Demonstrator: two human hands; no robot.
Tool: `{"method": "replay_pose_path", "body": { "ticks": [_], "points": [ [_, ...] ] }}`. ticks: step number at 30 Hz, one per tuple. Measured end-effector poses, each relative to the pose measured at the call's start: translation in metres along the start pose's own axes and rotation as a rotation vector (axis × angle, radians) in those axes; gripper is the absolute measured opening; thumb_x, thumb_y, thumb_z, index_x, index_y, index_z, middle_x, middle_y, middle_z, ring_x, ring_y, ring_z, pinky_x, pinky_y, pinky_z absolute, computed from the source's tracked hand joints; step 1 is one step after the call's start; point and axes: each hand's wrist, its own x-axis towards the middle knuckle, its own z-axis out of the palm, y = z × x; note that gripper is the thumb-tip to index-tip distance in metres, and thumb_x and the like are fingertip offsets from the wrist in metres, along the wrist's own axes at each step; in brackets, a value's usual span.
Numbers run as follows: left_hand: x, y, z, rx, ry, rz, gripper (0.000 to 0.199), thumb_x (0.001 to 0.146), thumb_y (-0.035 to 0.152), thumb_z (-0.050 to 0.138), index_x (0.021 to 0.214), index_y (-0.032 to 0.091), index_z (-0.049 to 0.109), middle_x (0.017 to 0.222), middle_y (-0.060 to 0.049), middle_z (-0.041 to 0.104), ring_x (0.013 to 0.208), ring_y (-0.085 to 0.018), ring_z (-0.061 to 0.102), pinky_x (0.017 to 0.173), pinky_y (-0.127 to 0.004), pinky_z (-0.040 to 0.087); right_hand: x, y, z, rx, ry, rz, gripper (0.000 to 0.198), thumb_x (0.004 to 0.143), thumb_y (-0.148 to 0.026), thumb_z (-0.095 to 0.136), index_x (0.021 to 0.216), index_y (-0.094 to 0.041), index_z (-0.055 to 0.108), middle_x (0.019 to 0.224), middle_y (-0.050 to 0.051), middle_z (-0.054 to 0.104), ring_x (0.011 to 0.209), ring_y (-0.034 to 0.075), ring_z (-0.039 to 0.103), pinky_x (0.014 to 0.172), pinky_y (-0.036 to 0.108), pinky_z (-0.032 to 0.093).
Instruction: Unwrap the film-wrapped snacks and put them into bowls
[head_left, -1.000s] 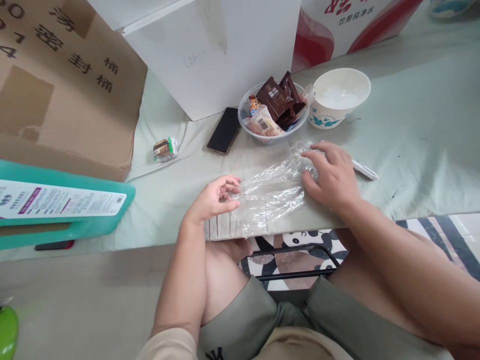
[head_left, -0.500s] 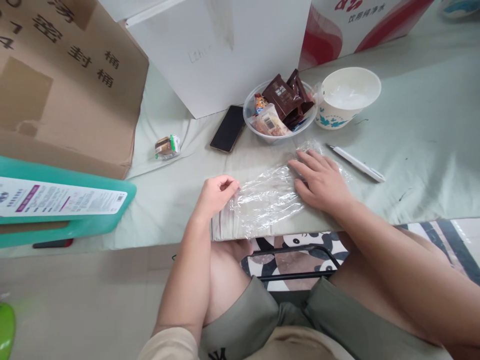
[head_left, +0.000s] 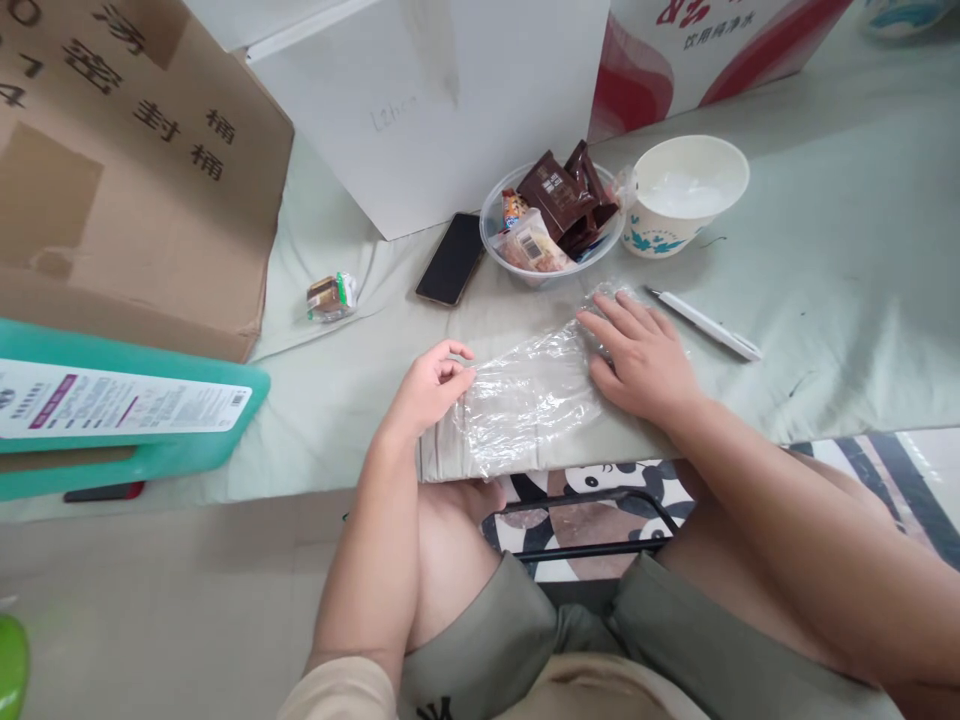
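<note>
A thin, crinkled sheet of clear plastic film (head_left: 525,400) lies spread over the cloth at the table's front edge. At its left side my left hand (head_left: 433,385) has curled fingers, with the thumb and a finger closed at the film's edge. Its index finger is raised a little from the thumb. My right hand (head_left: 641,355) rests palm down on the film's right part, fingers spread, and hides some of it. Just right of that hand lies a white pen (head_left: 705,325).
Behind the film stand a clear bowl (head_left: 491,240) of wrapped snacks, a paper tub (head_left: 664,235) and a phone (head_left: 451,260). Farther left are a small wrapped cake (head_left: 330,297), a cardboard box (head_left: 150,200) and a teal jug (head_left: 202,455). White boxes (head_left: 442,120) line the back.
My left index finger has lifted slightly away from the thumb. The right hand stays flat on the film. The whole view has shifted a little.
</note>
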Motion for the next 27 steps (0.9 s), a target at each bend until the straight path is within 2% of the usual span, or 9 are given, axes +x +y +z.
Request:
{"method": "replay_pose_path", "body": {
  "ticks": [5,8,11,16,18,21,24,27],
  "points": [
    [-0.002,0.010,0.002,-0.230,0.034,0.007,0.030,0.065,0.029,0.076,0.086,0.020,0.056,0.056,0.007,0.055,0.051,-0.010,0.055,0.053,-0.022,0.044,0.000,0.000,-0.002,-0.054,-0.084,0.060,0.054,0.102,-0.039,0.036,0.151,-0.020,0.049,0.161,0.010,0.045,0.149,0.034,0.038,0.120,0.055,0.030],
    [-0.004,0.014,0.000,-0.351,0.041,-0.019,0.033,0.060,0.024,0.078,0.081,0.021,0.053,0.054,0.009,0.050,0.044,-0.007,0.049,0.045,-0.020,0.037,0.000,0.002,-0.001,-0.061,-0.092,0.119,0.061,0.102,-0.044,0.035,0.155,-0.015,0.043,0.162,0.016,0.040,0.150,0.037,0.036,0.121,0.057,0.028],
    [-0.002,0.015,-0.002,-0.419,0.062,-0.049,0.033,0.058,0.023,0.077,0.079,0.021,0.052,0.052,0.010,0.047,0.040,-0.005,0.043,0.041,-0.019,0.032,0.000,0.005,0.002,-0.029,-0.043,0.141,0.065,0.101,-0.046,0.036,0.154,-0.010,0.041,0.160,0.023,0.041,0.149,0.040,0.036,0.119,0.061,0.029],
    [0.009,0.010,-0.002,-0.431,0.291,-0.033,0.034,0.056,0.021,0.075,0.083,0.020,0.055,0.063,0.008,0.051,0.050,-0.006,0.054,0.047,-0.018,0.040,-0.001,0.009,-0.001,0.057,0.103,0.138,0.062,0.098,-0.041,0.045,0.151,-0.010,0.042,0.158,0.024,0.043,0.147,0.044,0.037,0.115,0.065,0.032],
    [0.011,0.009,-0.001,-0.406,0.346,-0.055,0.034,0.057,0.021,0.073,0.086,0.021,0.056,0.065,0.008,0.052,0.051,-0.007,0.053,0.046,-0.018,0.039,-0.001,0.008,-0.005,0.108,0.190,0.072,0.056,0.096,-0.038,0.048,0.148,-0.015,0.047,0.152,0.022,0.050,0.144,0.042,0.042,0.114,0.062,0.035],
    [0.013,0.009,0.000,-0.425,0.399,-0.084,0.029,0.059,0.021,0.069,0.083,0.022,0.054,0.063,0.008,0.050,0.049,-0.006,0.049,0.043,-0.018,0.036,-0.007,-0.002,-0.009,0.203,0.259,-0.158,0.047,0.094,-0.040,0.054,0.137,-0.021,0.055,0.137,0.017,0.062,0.131,0.036,0.055,0.108,0.055,0.042],
    [0.014,0.012,0.005,-0.479,0.476,-0.073,0.022,0.060,0.020,0.065,0.079,0.022,0.053,0.061,0.007,0.046,0.049,-0.006,0.047,0.043,-0.017,0.035,-0.016,-0.020,-0.006,0.244,0.185,-0.402,0.050,0.092,-0.047,0.058,0.133,-0.020,0.057,0.135,0.015,0.064,0.129,0.034,0.056,0.106,0.052,0.044],
    [0.013,0.020,0.017,-0.529,0.536,-0.092,0.018,0.062,0.019,0.061,0.076,0.022,0.050,0.062,0.007,0.043,0.051,-0.006,0.045,0.042,-0.017,0.034,-0.024,-0.038,-0.003,0.215,0.073,-0.468,0.050,0.091,-0.043,0.061,0.135,-0.019,0.057,0.142,0.015,0.061,0.136,0.034,0.051,0.110,0.051,0.042]
  ]
}}
